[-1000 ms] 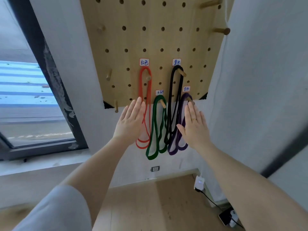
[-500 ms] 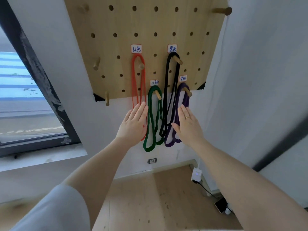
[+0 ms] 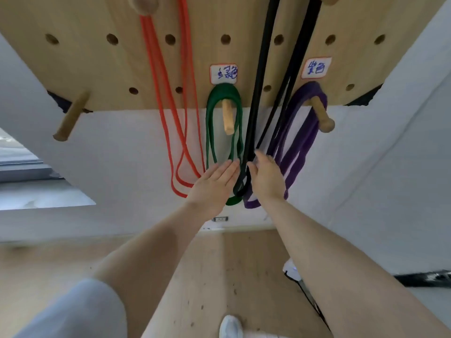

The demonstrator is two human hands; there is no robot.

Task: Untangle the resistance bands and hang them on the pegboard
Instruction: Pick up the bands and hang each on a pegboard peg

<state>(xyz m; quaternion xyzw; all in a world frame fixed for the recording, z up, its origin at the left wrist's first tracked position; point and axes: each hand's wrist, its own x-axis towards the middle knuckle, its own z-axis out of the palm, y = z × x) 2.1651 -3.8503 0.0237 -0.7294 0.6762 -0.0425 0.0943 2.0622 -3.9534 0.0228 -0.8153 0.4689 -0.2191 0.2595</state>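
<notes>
Between the two hands, the black band drops from a peg out of view above, its lower loop ending level with the knuckles. Both grips are spread flat, fingers extended and pinching nothing: the left hand lies over the bottom of the green band, the right hand over the lower part of the purple band; whether the palms actually press the rubber or only hover just before it cannot be told. Just beyond the left hand's outer edge hangs the orange band, free of contact. All four bands hang from the pegboard, green and purple each on its own wooden peg under a handwritten label, so the hanging looks finished and the step in hand appears to be a last smoothing or check. Each band's long axis runs vertically, closed loop pointing down toward the floor; black crosses slightly in front of purple near the right fingertips. The next move probably calls only for drawing both hands back without snagging a strand, perhaps first parting black from purple.
</notes>
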